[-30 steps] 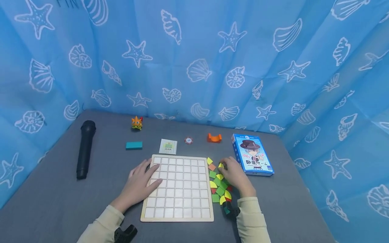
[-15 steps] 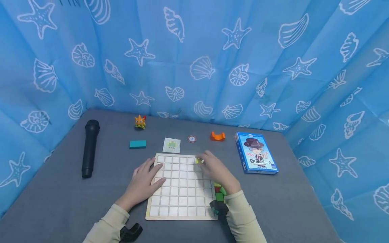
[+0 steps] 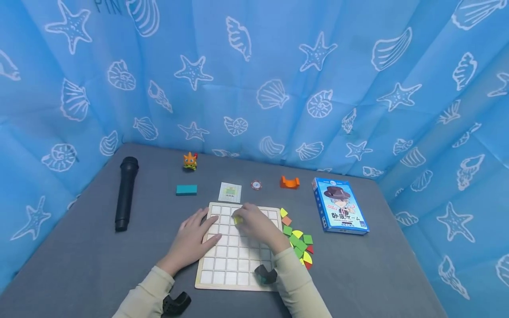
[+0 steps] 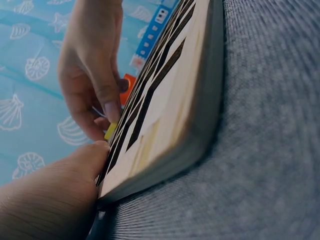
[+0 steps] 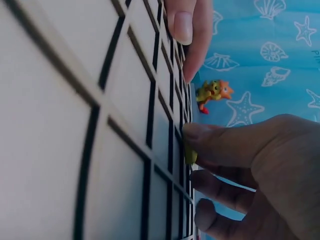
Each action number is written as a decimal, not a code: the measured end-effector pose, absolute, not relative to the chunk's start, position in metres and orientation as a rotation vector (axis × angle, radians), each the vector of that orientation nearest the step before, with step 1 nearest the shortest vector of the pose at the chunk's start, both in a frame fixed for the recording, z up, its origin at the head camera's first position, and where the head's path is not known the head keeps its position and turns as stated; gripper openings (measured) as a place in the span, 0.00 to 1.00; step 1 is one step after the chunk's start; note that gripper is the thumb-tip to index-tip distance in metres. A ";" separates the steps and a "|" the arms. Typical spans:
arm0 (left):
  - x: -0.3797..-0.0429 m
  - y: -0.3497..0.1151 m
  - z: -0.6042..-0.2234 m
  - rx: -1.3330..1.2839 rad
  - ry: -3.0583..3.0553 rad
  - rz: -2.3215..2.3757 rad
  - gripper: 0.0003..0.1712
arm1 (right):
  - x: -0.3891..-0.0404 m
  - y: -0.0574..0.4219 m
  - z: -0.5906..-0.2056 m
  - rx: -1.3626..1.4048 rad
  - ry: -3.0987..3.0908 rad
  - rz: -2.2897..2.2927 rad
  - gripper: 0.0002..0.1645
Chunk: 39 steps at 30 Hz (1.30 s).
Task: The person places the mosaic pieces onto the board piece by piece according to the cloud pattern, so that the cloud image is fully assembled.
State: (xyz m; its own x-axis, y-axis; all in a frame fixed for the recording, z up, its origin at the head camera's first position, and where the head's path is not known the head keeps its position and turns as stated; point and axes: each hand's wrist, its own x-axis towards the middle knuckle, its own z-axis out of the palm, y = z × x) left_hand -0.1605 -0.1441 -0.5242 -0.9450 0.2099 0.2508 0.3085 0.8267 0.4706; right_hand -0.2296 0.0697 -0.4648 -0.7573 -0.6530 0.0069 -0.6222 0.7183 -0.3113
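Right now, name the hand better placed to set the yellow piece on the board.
Probably the right hand: it pinches the yellow piece at the board, while the left hand rests on its left side.

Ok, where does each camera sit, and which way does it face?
Head: on the head, facing forward and down at the board; left hand, right hand and sleeves show.
Left wrist: on that wrist, looking across the board; both hands show.
Right wrist: on that wrist, looking along the board; both hands show.
Wrist views share the yellow piece and curtain.
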 end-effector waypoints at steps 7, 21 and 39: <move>-0.161 -0.142 -0.526 -0.387 -2.825 -0.764 0.33 | -0.224 0.071 -0.460 -0.891 2.880 -0.453 0.18; -0.163 -0.142 -0.523 -0.399 -2.830 -0.756 0.33 | -0.218 0.070 -0.461 -0.983 2.922 -0.438 0.18; -0.161 -0.143 -0.526 -0.372 -2.832 -0.802 0.33 | -0.219 0.066 -0.466 -0.982 2.926 -0.470 0.12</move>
